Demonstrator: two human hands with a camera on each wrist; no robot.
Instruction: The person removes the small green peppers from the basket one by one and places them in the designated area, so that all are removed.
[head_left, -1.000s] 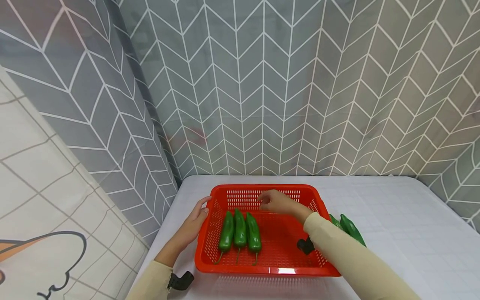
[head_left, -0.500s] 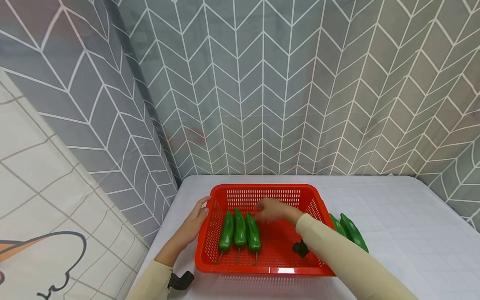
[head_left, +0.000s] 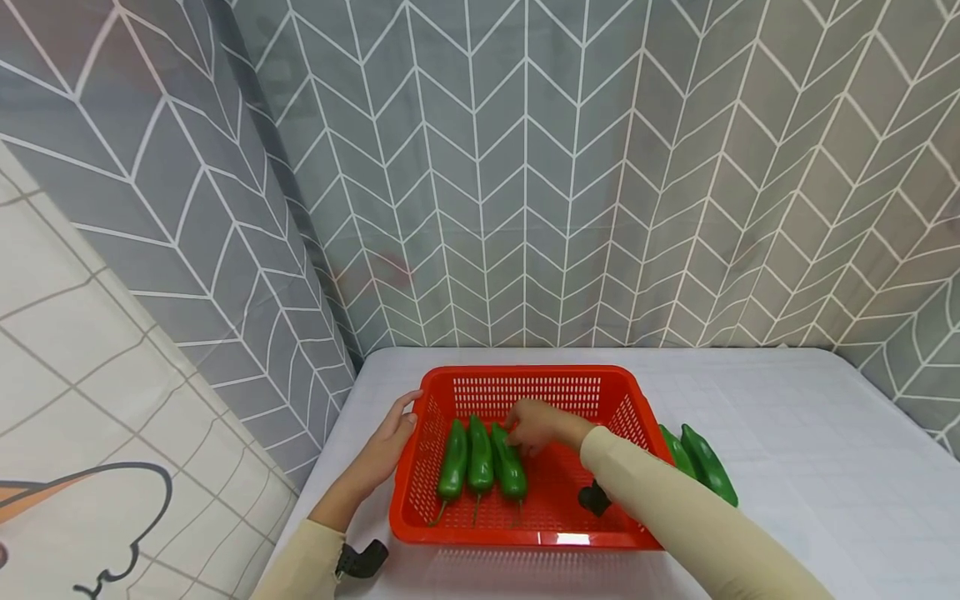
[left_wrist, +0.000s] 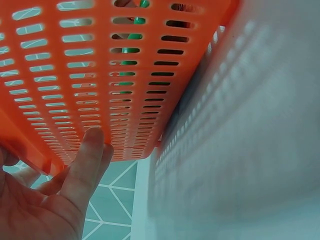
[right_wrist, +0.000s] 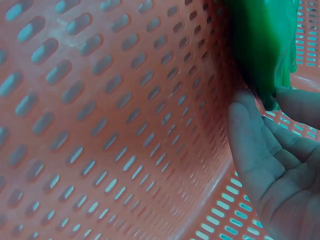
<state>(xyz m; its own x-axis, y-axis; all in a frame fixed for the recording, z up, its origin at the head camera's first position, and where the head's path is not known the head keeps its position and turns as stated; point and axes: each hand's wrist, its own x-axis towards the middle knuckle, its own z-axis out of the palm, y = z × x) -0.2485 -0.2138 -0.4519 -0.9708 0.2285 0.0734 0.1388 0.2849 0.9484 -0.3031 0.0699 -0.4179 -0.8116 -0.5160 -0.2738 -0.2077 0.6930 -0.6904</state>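
Note:
A red plastic basket (head_left: 525,540) with slotted walls holds three long green peppers in a row: a left pepper (head_left: 453,467), a middle pepper (head_left: 480,462) and a right pepper (head_left: 511,475). My right hand (head_left: 536,425) is inside the basket, pinching the far tip of the right pepper between thumb and fingers. In the right wrist view that pepper's tip (right_wrist: 270,95) lies between them. At the basket's left side, my left hand (head_left: 386,450) holds the rim. Its thumb (left_wrist: 87,155) lies against the outer wall in the left wrist view, while the other fingers reach the rim.
Outside the basket's right wall, more green peppers (head_left: 708,467) lie on the white-covered table (head_left: 795,433), partly hidden by the right sleeve (head_left: 675,500). A grey patterned curtain (head_left: 525,167) hangs behind the table.
My right hand has come down and left from above the basket onto the right pepper's tip. That pepper has shifted slightly to the right. The left hand stays on the rim.

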